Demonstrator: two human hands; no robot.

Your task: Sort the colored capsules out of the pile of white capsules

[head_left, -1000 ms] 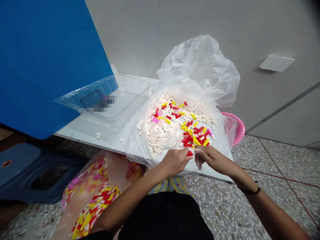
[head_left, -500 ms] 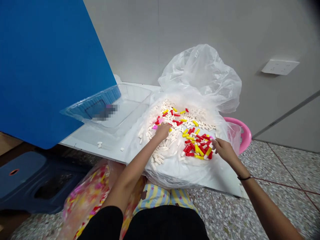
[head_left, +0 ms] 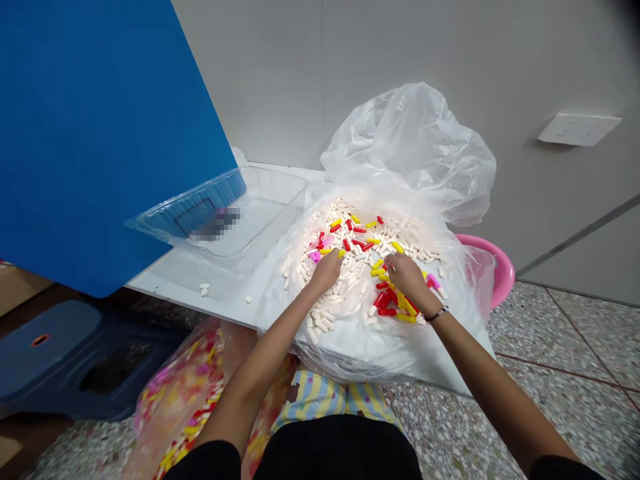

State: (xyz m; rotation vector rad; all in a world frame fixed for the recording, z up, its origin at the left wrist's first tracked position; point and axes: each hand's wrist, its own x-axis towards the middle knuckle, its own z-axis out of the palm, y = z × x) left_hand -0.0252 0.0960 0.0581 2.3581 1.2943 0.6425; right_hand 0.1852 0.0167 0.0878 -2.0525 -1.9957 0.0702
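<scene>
Here two hands on one capsule heap.

2 hands resting in a pile of small capsule-shaped pieces on an opened clear bag.

The left hand is lying palm down on the white pieces, its fingertips touching a yellow piece just beside a pink one, while the right hand is pressing down among the red and yellow pieces; whether either grip is closing on a piece cannot be told. The clear bag is spreading over the white worktop, covering a pink basin at its right. A clear plastic tray is sitting beside the bag, against a blue board. A second bag of coloured pieces is lying on the speckled floor.
</scene>
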